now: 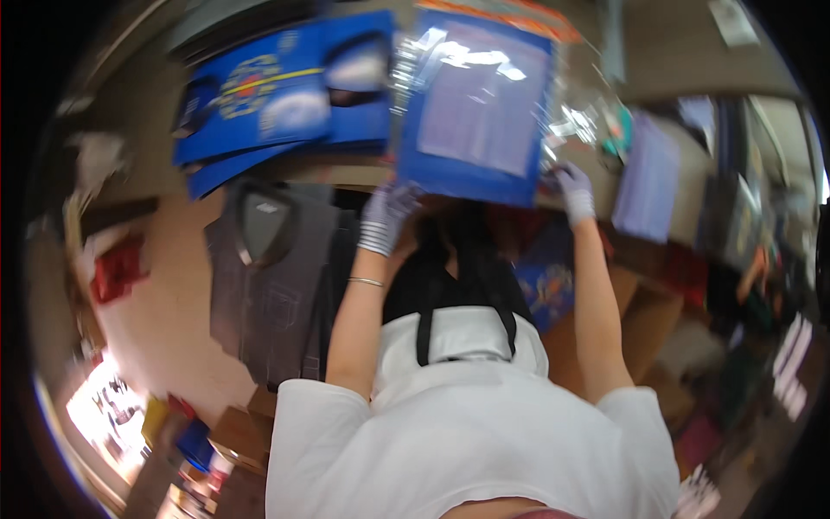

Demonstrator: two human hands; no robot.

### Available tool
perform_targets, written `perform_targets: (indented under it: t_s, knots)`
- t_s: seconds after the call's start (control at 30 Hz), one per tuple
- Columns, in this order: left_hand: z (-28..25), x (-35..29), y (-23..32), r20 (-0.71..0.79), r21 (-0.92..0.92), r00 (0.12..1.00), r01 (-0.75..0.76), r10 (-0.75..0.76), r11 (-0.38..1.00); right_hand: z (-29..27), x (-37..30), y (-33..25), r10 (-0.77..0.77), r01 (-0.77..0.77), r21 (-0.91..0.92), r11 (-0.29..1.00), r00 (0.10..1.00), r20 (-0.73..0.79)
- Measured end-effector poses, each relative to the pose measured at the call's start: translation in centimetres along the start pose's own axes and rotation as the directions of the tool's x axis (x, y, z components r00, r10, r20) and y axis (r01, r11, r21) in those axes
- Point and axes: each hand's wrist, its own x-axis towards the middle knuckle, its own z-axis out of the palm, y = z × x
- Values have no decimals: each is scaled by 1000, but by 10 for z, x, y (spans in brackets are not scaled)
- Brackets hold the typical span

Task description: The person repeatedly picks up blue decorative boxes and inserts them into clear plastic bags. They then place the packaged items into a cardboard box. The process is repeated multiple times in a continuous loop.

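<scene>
A clear plastic bag (pixel 484 108) lies in front of me at the far middle, with a blue sheet and a lilac folded piece inside it. An orange strip runs along its far edge, and its film glares. My left hand (pixel 389 212), in a pale lilac glove with a striped cuff, is closed at the bag's near left corner. At the near right corner, my right hand (pixel 572 192), gloved alike, pinches the edge of the film. Blur softens the fingertips of both hands.
Blue printed packages (pixel 285 112) overlap left of the bag. Nearer on the left are dark grey folded shirts (pixel 277 294) with a collar on top. A lilac folded piece (pixel 648 177) lies to the right. Cardboard boxes (pixel 242 437) stand at the lower left.
</scene>
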Motion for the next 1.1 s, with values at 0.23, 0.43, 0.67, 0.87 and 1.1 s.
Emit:
perform_targets:
  t_s: [0.23,0.43,0.67,0.87,1.1]
  knots:
    - [48,-2,22,-87,709,967,-109,240,697,-57,167,81,217,-186,299,936,973,-75]
    - [27,-14,-5,24,975,916,-110,400,192,-32,237,53,-1,-54,-428,902,992,-128]
    - [60,-25,0,-162,977,964,186,209,-101,11,200,41,165,-213,-287,934,969,-184]
    - [84,-49,25,-219,956,967,240,131,-170,6,179,16,101,-177,-598,782,982,-158]
    - [88,-48,27,-271,943,958,285,99,-172,7,198,32,43,-167,-620,766,977,-210]
